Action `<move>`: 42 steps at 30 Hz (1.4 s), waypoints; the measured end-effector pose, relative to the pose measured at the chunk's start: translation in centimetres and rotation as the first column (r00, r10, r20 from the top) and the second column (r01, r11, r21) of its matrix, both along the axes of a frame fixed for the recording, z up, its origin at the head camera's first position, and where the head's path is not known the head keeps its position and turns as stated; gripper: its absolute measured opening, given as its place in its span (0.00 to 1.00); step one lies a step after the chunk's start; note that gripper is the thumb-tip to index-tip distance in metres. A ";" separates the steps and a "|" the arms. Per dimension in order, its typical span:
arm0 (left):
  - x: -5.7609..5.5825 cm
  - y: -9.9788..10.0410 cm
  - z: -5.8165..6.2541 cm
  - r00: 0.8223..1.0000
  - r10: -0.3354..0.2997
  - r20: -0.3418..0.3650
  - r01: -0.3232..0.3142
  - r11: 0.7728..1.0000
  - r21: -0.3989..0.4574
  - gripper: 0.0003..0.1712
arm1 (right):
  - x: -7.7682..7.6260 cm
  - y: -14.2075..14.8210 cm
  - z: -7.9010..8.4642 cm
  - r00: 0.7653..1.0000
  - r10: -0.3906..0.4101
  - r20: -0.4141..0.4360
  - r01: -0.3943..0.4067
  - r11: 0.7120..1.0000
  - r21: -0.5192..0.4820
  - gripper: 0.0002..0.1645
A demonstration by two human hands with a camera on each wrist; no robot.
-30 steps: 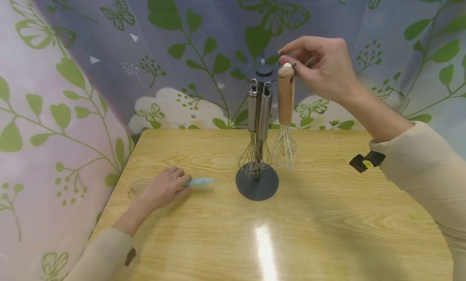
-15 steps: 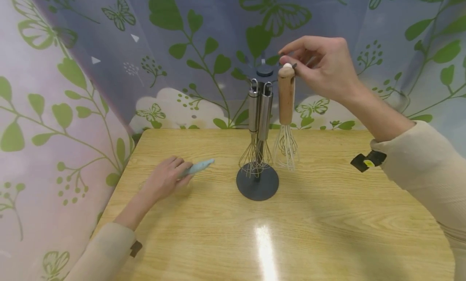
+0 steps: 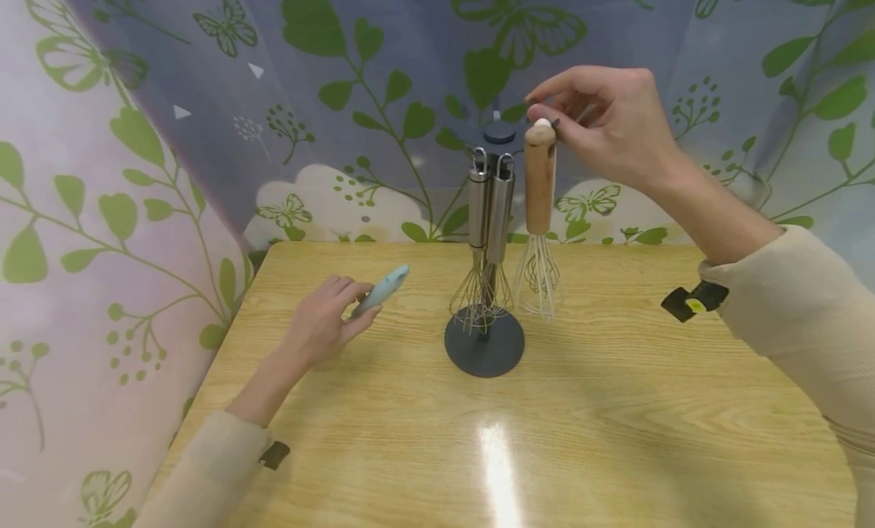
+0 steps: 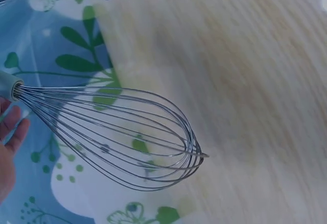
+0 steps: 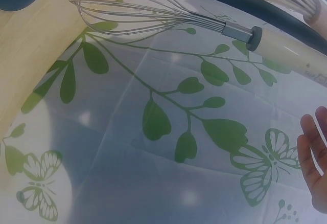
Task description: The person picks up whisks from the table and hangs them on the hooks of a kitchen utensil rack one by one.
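Observation:
My left hand (image 3: 328, 319) grips the pale blue handle of a whisk (image 3: 386, 287), held over the left part of the table with the handle tilted up. In the left wrist view its wire balloon (image 4: 143, 137) shows fully. My right hand (image 3: 608, 125) is raised at the top of the dark whisk stand (image 3: 484, 353), thumb and forefinger pinching at a hook; the exact contact is partly hidden. Right beside them hangs a wooden-handled whisk (image 3: 540, 182). A cream-handled whisk (image 5: 286, 50) hangs by it, mostly hidden in the head view.
Two steel-handled whisks (image 3: 478, 209) hang at the left side of the stand. The wooden table (image 3: 383, 437) runs back to a patterned curtain (image 3: 383, 72), with another curtain panel on the left.
My left hand has lifted the pale blue whisk off the table, moving it up and to the right while its handle turned upward. The right hand stays in place.

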State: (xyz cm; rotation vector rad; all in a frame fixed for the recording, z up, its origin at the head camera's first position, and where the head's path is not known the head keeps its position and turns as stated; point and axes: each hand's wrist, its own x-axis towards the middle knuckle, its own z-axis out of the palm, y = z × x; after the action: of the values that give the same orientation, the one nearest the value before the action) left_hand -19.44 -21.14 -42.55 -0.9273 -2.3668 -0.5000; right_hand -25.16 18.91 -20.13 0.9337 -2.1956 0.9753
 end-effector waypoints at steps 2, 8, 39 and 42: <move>0.0 0.4 0.3 1.000 0.009 0.000 -0.009 1.000 0.022 0.17 | 0.0 0.1 0.0 1.000 -0.004 0.004 0.004 1.000 0.000 0.08; -0.1 1.7 1.1 1.000 0.002 -0.020 0.000 0.994 0.105 0.17 | -0.1 0.2 0.0 1.000 -0.006 0.007 0.006 1.000 0.006 0.08; -1.7 7.5 6.4 0.971 0.088 -0.223 0.019 0.899 0.438 0.14 | -0.2 0.3 -0.2 1.000 0.004 -0.024 -0.003 1.000 0.015 0.09; -1.7 7.9 7.2 0.962 0.117 -0.247 0.005 0.897 0.441 0.15 | -0.1 0.3 -0.2 1.000 0.004 -0.020 -0.004 1.000 0.009 0.09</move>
State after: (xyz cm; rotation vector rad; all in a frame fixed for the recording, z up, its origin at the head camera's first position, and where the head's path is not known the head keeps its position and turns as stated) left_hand -21.17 -13.23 -35.37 -0.6652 -1.9159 -0.7917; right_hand -25.27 19.24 -20.37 0.9478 -2.1841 0.9551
